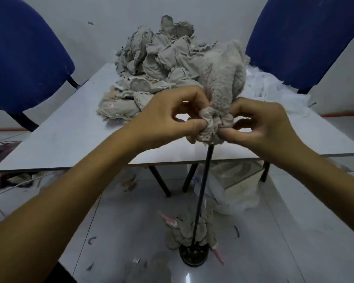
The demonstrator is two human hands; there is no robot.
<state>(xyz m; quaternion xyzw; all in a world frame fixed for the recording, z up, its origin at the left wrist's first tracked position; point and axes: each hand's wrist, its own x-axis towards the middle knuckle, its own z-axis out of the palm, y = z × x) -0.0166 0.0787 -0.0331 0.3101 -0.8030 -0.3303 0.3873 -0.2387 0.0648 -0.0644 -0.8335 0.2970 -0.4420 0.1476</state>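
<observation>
So left hand [168, 117] at 9 o'clock, right hand [262, 121] at 3, each grip pinched tight on the bunched mouth of the plush skin [223, 82]. The upright rod [202, 190] pokes up right under it at 6, equally near both

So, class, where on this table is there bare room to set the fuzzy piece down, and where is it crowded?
Bare: the left and near part of the table, between the fabric pile and the front edge, left of the left hand. Crowded: the pile fills the far middle; white stuffing covers the far right corner.
</observation>
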